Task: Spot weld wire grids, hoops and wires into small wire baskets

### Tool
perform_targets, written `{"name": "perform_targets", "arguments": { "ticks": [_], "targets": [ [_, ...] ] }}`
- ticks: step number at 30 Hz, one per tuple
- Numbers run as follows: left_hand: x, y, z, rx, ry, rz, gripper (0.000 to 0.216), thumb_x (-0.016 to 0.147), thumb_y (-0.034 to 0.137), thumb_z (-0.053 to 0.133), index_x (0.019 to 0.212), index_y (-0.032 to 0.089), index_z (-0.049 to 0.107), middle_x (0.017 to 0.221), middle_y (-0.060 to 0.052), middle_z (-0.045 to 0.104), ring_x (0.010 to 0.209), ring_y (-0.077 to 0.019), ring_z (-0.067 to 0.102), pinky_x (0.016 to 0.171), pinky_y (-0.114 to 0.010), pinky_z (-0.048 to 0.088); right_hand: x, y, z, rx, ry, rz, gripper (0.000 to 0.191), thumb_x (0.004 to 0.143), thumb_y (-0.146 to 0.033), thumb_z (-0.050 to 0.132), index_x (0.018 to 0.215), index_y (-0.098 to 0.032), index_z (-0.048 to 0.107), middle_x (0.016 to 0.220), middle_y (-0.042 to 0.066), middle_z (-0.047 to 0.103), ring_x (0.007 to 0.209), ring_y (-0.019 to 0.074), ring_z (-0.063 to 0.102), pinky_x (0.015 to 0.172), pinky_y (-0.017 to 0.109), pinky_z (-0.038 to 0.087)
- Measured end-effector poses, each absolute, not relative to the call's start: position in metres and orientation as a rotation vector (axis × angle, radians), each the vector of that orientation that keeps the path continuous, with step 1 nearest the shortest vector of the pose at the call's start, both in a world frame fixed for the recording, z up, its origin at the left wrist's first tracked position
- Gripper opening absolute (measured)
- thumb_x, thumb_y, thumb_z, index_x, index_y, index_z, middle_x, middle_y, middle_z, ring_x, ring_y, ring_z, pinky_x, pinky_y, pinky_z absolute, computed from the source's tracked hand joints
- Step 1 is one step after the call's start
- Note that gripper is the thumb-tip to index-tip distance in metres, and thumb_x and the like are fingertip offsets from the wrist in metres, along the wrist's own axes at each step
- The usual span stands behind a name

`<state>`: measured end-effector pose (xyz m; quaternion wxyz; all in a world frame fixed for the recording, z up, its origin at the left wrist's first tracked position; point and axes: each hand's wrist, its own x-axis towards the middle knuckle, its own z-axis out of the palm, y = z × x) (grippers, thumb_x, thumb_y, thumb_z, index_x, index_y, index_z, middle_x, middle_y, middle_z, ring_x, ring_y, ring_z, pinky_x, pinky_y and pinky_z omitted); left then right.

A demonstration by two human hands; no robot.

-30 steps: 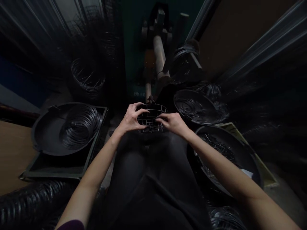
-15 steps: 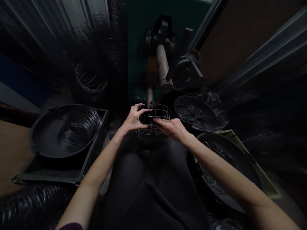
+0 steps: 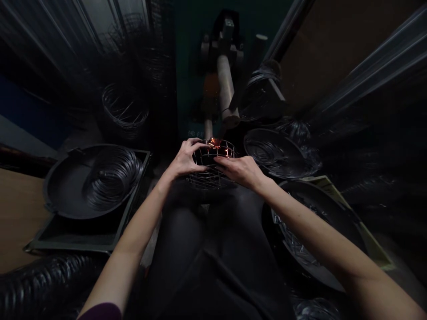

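Observation:
A round wire basket (image 3: 208,178) made of thin metal rings and cross wires is held between my hands, above my lap. My left hand (image 3: 187,159) grips its left side, thumb and fingers around the wires. On the right side, my right hand (image 3: 238,169) pinches the wires with its fingers pressed together. The basket's far rim lies at the tip of a spot welding machine (image 3: 208,126), where orange sparks (image 3: 215,143) fly. A thick metal arm (image 3: 227,89) of the machine reaches out above. The exact contact at the rim is hidden by glare.
To the left, a black pan (image 3: 63,191) with a coil of wire rings (image 3: 111,178) rests on a crate (image 3: 71,245). At right are a pan of wire rings (image 3: 273,153) and a pan of short wires (image 3: 333,266). Ring bundles (image 3: 43,284) lie lower left.
Orange sparks have appeared at the basket's far rim. Both hands and the basket sit slightly higher in view, still in the same grip.

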<state>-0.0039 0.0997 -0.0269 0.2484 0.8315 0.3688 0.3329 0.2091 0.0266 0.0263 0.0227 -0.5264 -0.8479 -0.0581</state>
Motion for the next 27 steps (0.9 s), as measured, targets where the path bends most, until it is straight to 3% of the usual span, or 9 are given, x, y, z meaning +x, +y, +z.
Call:
{"name": "perform_targets", "arguments": {
  "ticks": [4, 10, 16, 27],
  "targets": [
    [-0.004, 0.101, -0.027, 2.221, 1.030, 0.936, 0.068, 0.056, 0.039, 0.088, 0.118, 0.027, 0.065, 0.130, -0.007, 0.051, 0.125, -0.0298, 0.049, 0.111, -0.048, 0.040, 0.212, 0.019, 0.017, -1.603, -2.498, -0.098, 0.033, 0.097, -0.033, 0.050, 0.126, -0.026, 0.064, 0.112, 0.003, 0.074, 0.088, 0.0164, 0.070, 0.060, 0.023, 0.042],
    [0.002, 0.114, -0.025, 2.177, 1.087, 0.936, 0.068, 0.053, 0.038, 0.089, 0.116, 0.026, 0.066, 0.127, -0.008, 0.052, 0.123, -0.0303, 0.051, 0.110, -0.049, 0.041, 0.216, 0.024, 0.002, -1.691, -2.162, -0.190, 0.022, 0.096, -0.029, 0.051, 0.101, -0.021, 0.071, 0.104, 0.006, 0.069, 0.079, 0.0137, 0.063, 0.057, 0.022, 0.038],
    [0.004, 0.132, -0.024, 2.229, 1.081, 0.948, 0.068, 0.053, 0.041, 0.090, 0.115, 0.024, 0.066, 0.127, -0.008, 0.051, 0.123, -0.0308, 0.050, 0.110, -0.050, 0.039, 0.216, 0.042, 0.003, -1.710, -2.057, -0.132, 0.016, 0.091, -0.028, 0.057, 0.096, -0.021, 0.070, 0.099, 0.006, 0.063, 0.075, 0.0136, 0.057, 0.058, 0.023, 0.036],
    [0.008, 0.159, -0.017, 2.170, 1.046, 0.990, 0.074, 0.053, 0.038, 0.090, 0.120, 0.019, 0.062, 0.126, -0.010, 0.057, 0.122, -0.0299, 0.051, 0.110, -0.048, 0.038, 0.226, 0.076, 0.004, -1.657, -1.914, 0.081, 0.008, 0.084, -0.026, 0.063, 0.088, -0.022, 0.068, 0.088, 0.003, 0.062, 0.076, 0.0168, 0.057, 0.067, 0.028, 0.044]
  ]
}}
